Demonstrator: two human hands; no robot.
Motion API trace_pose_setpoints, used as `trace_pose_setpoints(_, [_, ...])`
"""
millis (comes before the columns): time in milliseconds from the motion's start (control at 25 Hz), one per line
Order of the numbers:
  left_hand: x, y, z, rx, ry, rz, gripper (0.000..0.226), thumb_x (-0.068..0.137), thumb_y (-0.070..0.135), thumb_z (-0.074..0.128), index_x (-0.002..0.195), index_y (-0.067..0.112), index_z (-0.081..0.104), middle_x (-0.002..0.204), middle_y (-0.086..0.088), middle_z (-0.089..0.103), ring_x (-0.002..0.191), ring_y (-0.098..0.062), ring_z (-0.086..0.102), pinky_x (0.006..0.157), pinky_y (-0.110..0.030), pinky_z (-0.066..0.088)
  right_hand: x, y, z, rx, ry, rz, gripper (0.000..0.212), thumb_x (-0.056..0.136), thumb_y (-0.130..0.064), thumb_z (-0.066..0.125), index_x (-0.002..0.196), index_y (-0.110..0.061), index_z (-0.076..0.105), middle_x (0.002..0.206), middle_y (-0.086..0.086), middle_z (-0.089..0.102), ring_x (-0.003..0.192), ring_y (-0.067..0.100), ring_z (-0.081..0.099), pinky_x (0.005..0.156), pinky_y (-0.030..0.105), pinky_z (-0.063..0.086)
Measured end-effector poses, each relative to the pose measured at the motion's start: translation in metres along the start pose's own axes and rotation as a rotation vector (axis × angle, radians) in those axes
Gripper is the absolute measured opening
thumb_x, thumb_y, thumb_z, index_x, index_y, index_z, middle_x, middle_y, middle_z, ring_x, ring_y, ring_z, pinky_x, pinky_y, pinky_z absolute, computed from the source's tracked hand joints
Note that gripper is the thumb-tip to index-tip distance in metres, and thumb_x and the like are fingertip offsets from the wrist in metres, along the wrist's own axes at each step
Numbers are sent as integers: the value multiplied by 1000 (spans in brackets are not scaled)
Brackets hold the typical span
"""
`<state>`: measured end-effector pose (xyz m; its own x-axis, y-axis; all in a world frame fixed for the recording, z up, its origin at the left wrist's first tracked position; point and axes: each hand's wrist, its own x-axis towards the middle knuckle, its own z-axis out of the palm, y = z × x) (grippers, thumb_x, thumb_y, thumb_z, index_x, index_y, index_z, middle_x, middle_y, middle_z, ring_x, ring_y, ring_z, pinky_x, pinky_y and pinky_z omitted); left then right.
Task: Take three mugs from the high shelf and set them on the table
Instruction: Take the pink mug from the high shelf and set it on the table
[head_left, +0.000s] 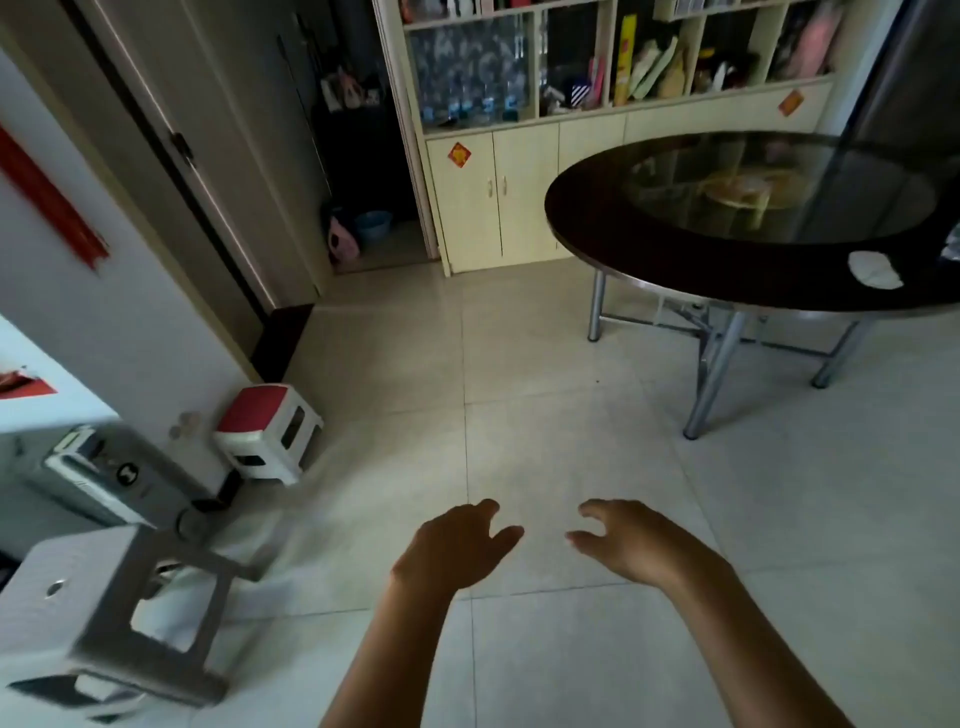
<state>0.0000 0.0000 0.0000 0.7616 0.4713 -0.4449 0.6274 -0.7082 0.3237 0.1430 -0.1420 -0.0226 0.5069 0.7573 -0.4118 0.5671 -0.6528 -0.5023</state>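
Observation:
My left hand (457, 545) and my right hand (631, 540) hang side by side over the tiled floor at the bottom middle, fingers loosely spread, nothing in either. A round dark table (587, 218) with a glass centre stands at the right, well beyond both hands. Behind it a cream cabinet (524, 171) with open shelves fills the far wall; its compartments hold boxes, bags and bottles. No mug can be made out in the blurred shelves.
A red-topped white stool (267, 431) stands by the left wall. A grey stool (119, 613) and a grey appliance (109, 478) crowd the lower left. A white object (875, 270) lies on the table's near rim. A dark doorway (358, 156) opens left of the cabinet.

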Motion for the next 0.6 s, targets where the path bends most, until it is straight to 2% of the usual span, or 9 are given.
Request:
trace_pose_setpoints(280, [62,-44,-15,13,-70,-55,59,94,56,33,140,20,32,143,-7,45,129,-23,43,104,-38,34,75,-10,-10,-9,-44,-6,59,87,-50,50,137,-21,41,145,1,45,128,19,46,97,28,38])
trace_pose_setpoints(600, [187,-125,-115,105,-52,-24,55,95,51,33,136,15,37,133,-9,52,122,-27,49,101,-38,34,238,-94,-44,-58,-78,-6,54,89,-47,50,136,-21,43,144,0,46,128,17,46,99,27,37])
